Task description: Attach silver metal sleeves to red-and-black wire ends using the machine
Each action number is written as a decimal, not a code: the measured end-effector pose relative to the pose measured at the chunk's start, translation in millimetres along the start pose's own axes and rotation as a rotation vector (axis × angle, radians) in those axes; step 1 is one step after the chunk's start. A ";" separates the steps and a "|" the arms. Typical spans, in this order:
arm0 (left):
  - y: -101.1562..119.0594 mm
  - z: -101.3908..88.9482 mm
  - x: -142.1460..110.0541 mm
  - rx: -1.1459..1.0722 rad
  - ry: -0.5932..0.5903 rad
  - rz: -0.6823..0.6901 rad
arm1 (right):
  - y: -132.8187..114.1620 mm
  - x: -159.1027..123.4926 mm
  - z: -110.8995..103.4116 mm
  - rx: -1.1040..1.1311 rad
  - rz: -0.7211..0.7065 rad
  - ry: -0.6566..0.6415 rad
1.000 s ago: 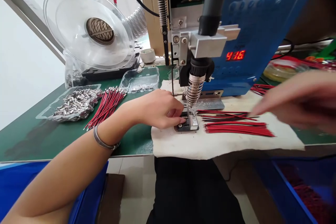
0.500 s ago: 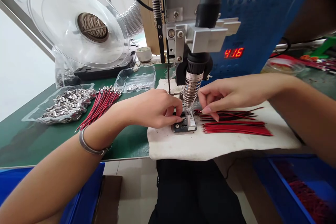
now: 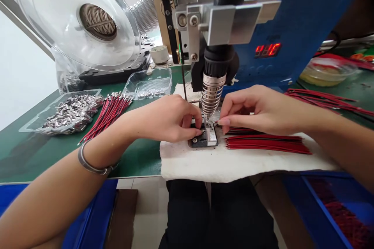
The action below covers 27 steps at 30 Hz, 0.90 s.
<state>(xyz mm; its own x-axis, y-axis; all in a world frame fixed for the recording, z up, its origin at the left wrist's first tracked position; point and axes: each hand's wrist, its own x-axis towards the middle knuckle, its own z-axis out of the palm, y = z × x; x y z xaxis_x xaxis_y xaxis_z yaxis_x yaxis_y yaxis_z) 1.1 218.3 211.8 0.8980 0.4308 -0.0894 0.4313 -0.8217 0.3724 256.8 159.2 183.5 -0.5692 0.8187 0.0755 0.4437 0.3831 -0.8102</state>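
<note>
My left hand (image 3: 181,118) is closed in a pinch at the left side of a small black fixture (image 3: 194,142) with a silver block; what lies between its fingertips is too small to make out. From the right, my right hand (image 3: 251,109) pinches a thin wire (image 3: 216,123), its tip pointing at the fixture. Directly above the fixture stands the spring-wrapped soldering head (image 3: 214,93) of a machine. Beneath and beside my right hand, red and black wires (image 3: 265,144) lie in a bundle on a white cloth (image 3: 198,165).
Left on the green table are a clear tray of small metal parts (image 3: 73,113), wires with metal ends (image 3: 108,114) and another clear tray (image 3: 152,85). A large transparent reel (image 3: 67,42) stands behind. The blue machine housing (image 3: 263,70) rises at the back. More wires (image 3: 321,99) lie right.
My right hand has moved slightly left and closer to the fixture, its fingers drawn together on the wire. My left hand stays at the fixture. The camera view has shifted a little.
</note>
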 end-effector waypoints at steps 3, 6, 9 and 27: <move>-0.7 -0.2 0.0 -0.013 -0.005 0.001 | 1.9 1.8 2.9 -0.080 -0.090 0.005; -1.1 -0.8 -0.4 -0.037 -0.029 0.011 | 2.8 1.6 4.6 -0.126 -0.125 0.018; -1.4 -0.6 -0.4 -0.030 -0.028 0.023 | 4.2 0.7 5.8 -0.143 -0.146 0.067; -6.4 -9.5 -4.2 -0.518 -0.162 -0.128 | 4.3 0.9 8.1 -0.117 -0.076 0.094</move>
<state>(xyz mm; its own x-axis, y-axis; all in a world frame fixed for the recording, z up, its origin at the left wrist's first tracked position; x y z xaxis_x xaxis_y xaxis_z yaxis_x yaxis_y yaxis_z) -6.2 225.3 218.6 0.8606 0.4189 -0.2895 0.4755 -0.4578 0.7512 252.5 158.1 175.4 -0.5391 0.8200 0.1922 0.4824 0.4878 -0.7276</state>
